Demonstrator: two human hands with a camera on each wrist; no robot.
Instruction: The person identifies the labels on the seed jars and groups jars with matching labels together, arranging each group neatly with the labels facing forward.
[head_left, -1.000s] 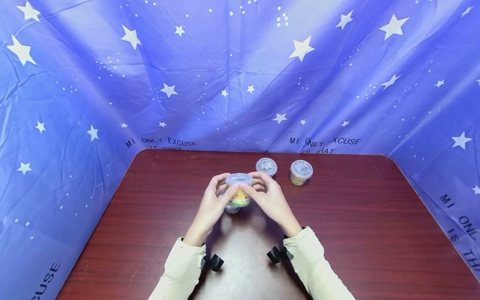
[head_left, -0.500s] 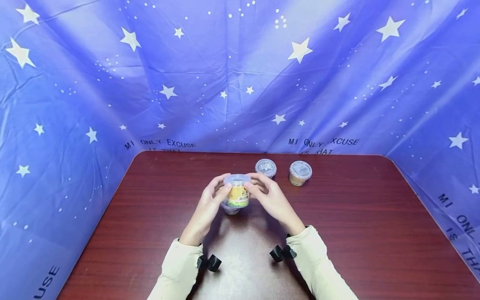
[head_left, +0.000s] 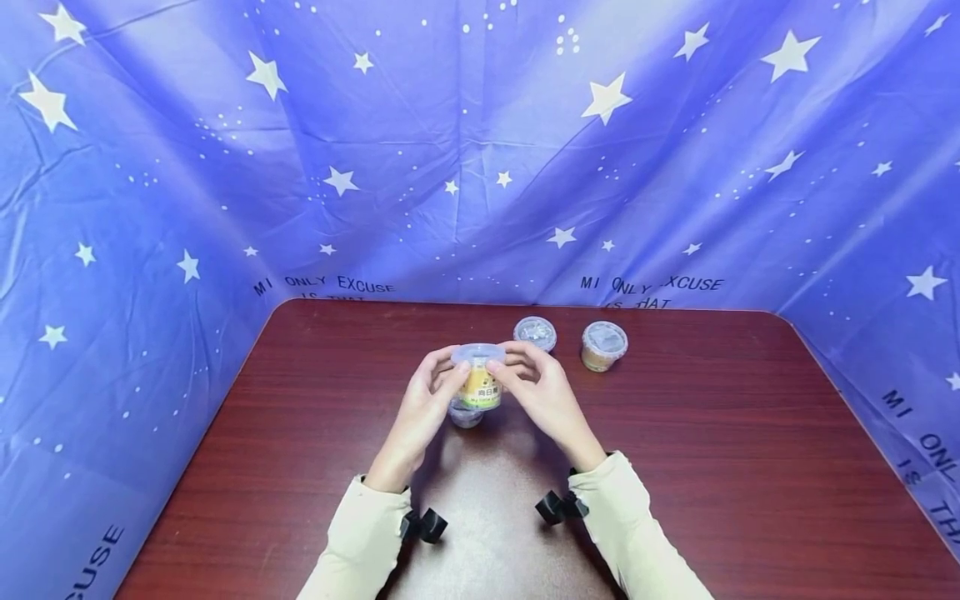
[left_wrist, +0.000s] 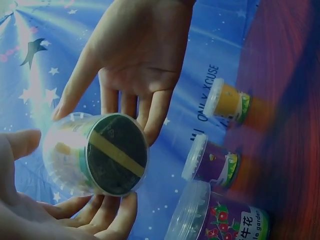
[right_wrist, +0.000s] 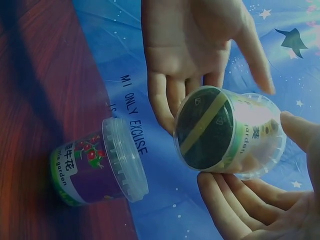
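Note:
Between both hands a clear plastic cup (head_left: 480, 390) with a yellow-and-green printed label and a pale lid is held up over the table. My left hand (head_left: 429, 406) grips its left side, thumb on the front and fingers round behind. From the right, my right hand (head_left: 546, 404) holds it the same way. The wrist views show the cup's dark base (right_wrist: 207, 130), crossed by a yellowish strip. Below and partly behind it, a purple-labelled lidded cup (head_left: 467, 417) stands on the table, its top hidden in the head view.
Two more lidded cups stand toward the back of the reddish-brown table (head_left: 712, 433): a purple-labelled cup (left_wrist: 215, 159), partly behind the right hand in the head view, and a yellow-labelled cup (head_left: 603, 346) farther right. A blue star-patterned cloth (head_left: 450, 150) surrounds the table's back and sides.
The held cup has turned a little, so its label text now faces forward. Both thumbs have shifted from the cup's middle out toward its sides. The cups on the table have stayed put.

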